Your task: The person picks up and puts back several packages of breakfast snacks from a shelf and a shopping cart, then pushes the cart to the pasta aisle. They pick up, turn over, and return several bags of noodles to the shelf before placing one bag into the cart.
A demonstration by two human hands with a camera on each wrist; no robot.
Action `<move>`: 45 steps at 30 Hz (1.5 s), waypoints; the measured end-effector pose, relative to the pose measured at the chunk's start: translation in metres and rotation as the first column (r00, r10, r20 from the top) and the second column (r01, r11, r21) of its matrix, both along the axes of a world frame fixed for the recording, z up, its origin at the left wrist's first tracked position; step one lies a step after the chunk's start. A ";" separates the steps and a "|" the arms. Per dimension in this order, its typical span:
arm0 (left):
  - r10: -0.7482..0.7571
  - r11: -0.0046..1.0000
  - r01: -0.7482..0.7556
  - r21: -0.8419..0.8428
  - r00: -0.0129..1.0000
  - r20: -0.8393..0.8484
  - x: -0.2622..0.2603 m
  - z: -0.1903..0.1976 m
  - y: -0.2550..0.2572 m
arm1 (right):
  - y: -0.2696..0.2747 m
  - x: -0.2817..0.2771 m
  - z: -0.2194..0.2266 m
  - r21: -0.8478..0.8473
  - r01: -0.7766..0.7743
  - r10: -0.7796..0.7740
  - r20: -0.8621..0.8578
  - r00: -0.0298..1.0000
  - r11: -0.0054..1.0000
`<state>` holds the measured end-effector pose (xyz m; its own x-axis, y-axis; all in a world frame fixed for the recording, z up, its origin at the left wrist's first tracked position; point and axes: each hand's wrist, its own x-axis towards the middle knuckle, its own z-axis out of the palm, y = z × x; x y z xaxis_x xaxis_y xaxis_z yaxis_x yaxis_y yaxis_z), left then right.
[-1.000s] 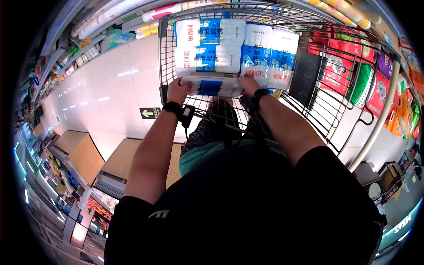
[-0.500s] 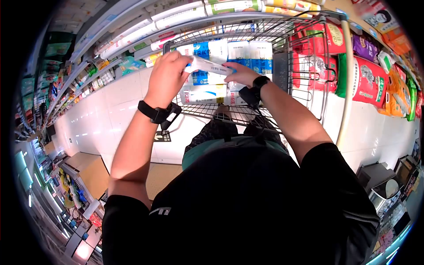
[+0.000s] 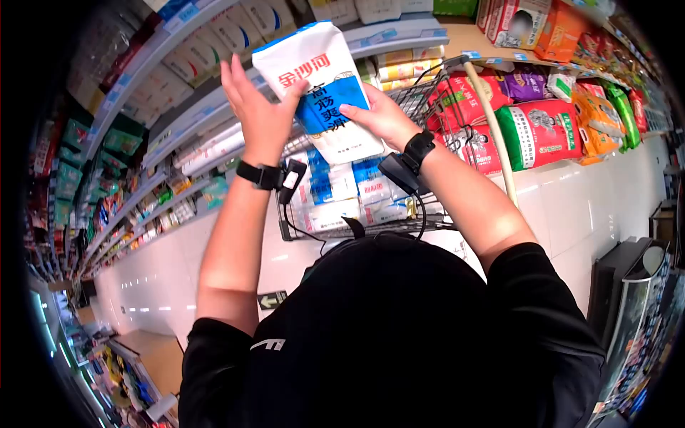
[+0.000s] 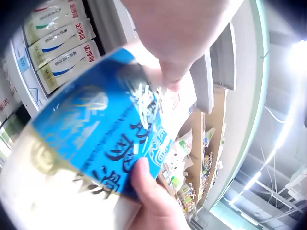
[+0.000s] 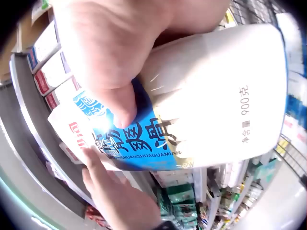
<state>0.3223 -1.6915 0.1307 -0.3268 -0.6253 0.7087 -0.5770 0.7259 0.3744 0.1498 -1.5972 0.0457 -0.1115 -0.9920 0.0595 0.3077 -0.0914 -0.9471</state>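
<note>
A white pack of dried noodles (image 3: 330, 100) with a blue band and red lettering is held up over the cart, slightly tilted, its printed front toward the head camera. My right hand (image 3: 389, 118) grips its right edge, thumb over the blue band and the other fingers hidden behind. On the left edge, my left hand (image 3: 260, 107) rests its thumb on the front while its fingers stretch straight up beside the pack. In the right wrist view, the right thumb (image 5: 122, 105) lies across the band and the left hand (image 5: 120, 199) touches the lettered end.
Below the pack stands a wire shopping cart (image 3: 285, 230) holding several similar packs (image 3: 321, 189). Shelves (image 3: 399, 36) with more packs run along the front and left. Red bags (image 3: 546, 135) are stacked to the right, behind a pale rail (image 3: 492, 121).
Both hands have lifted a noodle pack from low in the cart to above it, turning its front upward. The left fingers have spread from the pack's end. The head view has shifted right.
</note>
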 end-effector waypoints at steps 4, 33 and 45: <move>-0.143 0.375 0.501 0.780 0.862 -0.486 0.007 -0.027 -0.004 | -0.007 -0.003 0.021 -0.015 0.106 -0.101 0.200 0.975 0.994; -0.485 0.131 0.504 0.854 0.784 -0.388 -0.335 -0.103 -0.179 | -0.138 -0.324 -0.021 0.004 0.469 -0.399 -0.520 0.756 0.883; -0.547 0.235 0.605 0.761 0.729 -0.411 -0.366 -0.114 -0.202 | -0.172 -0.357 -0.020 -0.009 0.543 -0.425 -0.633 0.647 0.840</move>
<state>-0.0435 -1.8931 0.0170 -0.8431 -0.5376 0.0141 -0.1016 0.1850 0.9775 -0.2072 -1.7692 0.0257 -0.5786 -0.8059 0.1255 -0.3574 0.1122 -0.9272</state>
